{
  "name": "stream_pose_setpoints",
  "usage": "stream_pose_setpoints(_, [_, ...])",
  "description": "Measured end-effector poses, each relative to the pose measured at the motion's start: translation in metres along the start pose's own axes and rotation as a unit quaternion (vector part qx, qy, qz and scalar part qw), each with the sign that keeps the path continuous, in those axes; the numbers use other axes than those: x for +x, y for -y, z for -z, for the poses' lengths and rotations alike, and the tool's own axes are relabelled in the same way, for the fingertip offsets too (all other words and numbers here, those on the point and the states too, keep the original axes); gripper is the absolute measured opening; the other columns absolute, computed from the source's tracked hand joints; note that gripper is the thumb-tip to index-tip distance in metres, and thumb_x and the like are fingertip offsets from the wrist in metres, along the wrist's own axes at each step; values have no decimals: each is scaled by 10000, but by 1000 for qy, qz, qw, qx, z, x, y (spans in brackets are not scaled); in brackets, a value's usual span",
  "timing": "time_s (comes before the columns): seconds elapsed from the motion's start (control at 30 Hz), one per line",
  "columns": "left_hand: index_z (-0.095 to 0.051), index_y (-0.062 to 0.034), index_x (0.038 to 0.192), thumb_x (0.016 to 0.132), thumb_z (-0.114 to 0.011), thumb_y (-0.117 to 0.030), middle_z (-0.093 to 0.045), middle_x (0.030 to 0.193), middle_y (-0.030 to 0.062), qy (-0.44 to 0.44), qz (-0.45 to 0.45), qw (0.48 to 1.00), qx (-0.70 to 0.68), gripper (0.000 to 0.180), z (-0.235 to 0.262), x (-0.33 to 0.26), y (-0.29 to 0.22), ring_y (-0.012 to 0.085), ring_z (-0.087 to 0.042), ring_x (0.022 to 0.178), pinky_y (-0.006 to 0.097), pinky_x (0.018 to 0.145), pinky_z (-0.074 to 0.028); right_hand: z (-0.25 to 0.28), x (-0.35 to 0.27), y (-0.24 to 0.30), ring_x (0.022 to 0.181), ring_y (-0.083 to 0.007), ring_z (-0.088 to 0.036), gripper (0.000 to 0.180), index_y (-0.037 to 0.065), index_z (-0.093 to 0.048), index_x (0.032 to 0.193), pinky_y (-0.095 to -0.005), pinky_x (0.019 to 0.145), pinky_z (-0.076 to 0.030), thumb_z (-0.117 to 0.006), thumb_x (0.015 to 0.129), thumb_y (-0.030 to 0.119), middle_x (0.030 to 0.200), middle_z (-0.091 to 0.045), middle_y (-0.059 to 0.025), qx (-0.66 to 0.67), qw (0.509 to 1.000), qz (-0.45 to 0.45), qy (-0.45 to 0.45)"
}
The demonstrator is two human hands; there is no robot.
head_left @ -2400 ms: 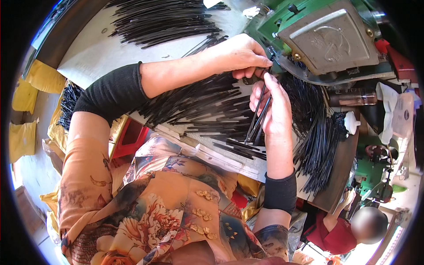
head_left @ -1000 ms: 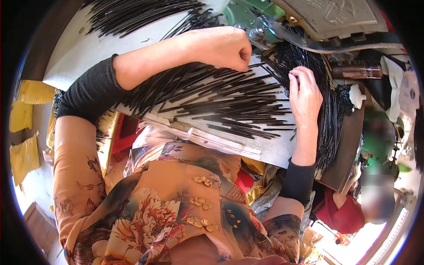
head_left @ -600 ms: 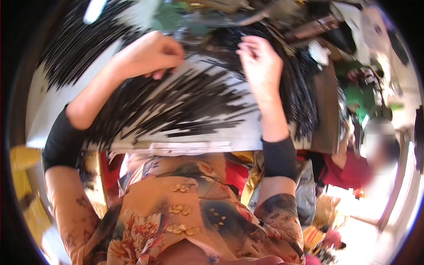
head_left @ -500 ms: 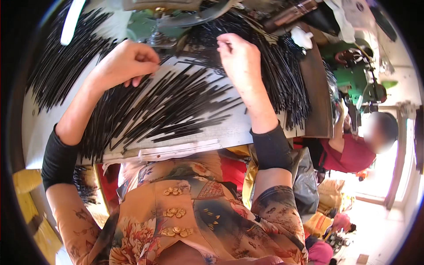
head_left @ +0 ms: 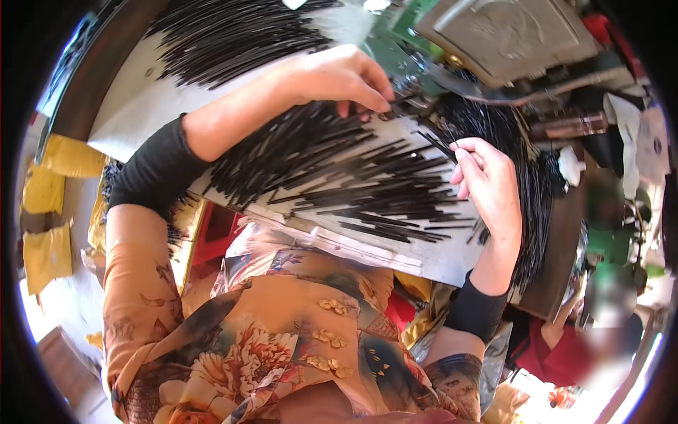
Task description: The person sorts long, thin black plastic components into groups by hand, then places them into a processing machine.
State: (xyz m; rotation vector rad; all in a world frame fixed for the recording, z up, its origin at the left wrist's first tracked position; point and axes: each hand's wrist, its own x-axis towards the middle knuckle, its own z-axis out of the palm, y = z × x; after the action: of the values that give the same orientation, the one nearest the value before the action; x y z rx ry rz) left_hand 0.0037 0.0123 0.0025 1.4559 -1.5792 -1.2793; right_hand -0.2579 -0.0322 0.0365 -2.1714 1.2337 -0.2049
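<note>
My left hand [head_left: 346, 79] is closed near the base of a green machine [head_left: 409, 60], thumb and fingers pressed together. What it holds, if anything, is too small to make out. My right hand [head_left: 487, 180] pinches a few thin black strips [head_left: 436, 144], which point up and left toward the machine. Between my forearms, a fanned spread of similar black strips [head_left: 381, 187] lies on the pale tabletop [head_left: 452, 254]. Black sleeves cover both my forearms.
More black strips [head_left: 233, 39] lie at the far left, and a dense bundle [head_left: 530, 205] lies on the right side. A grey metal plate [head_left: 508, 39] tops the machine. A folded white cloth [head_left: 367, 251] lines the front edge. A person in red [head_left: 554, 350] sits at right.
The view has turned, shifting the table in the picture. My right hand now shows black strips in its fingers. My left hand has come closer to the machine's base.
</note>
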Motion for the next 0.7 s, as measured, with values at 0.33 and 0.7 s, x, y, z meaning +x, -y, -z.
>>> stream_pose_setpoints(0.33, [-674, -25, 858, 738, -668, -168, -630, 695, 27, -26, 5, 997, -70, 187, 5, -3, 6, 81, -594, 613, 216, 519, -466, -32, 27, 12, 463, -72, -510, 248, -18, -560, 1078, -178, 432, -403, -498, 895, 137, 656, -583, -69, 290, 954, 39, 69])
stream_pose_setpoints(0.7, [-624, 18, 1024, 752, -662, -141, -643, 757, 41, -18, -25, 997, -72, 317, 5, -1, 10, 79, -589, 635, 207, 537, -470, -35, 28, 13, 480, -75, -518, 266, -35, -549, 1091, -179, 451, -426, -494, 895, 137, 675, -591, -75, 313, 947, 42, 60])
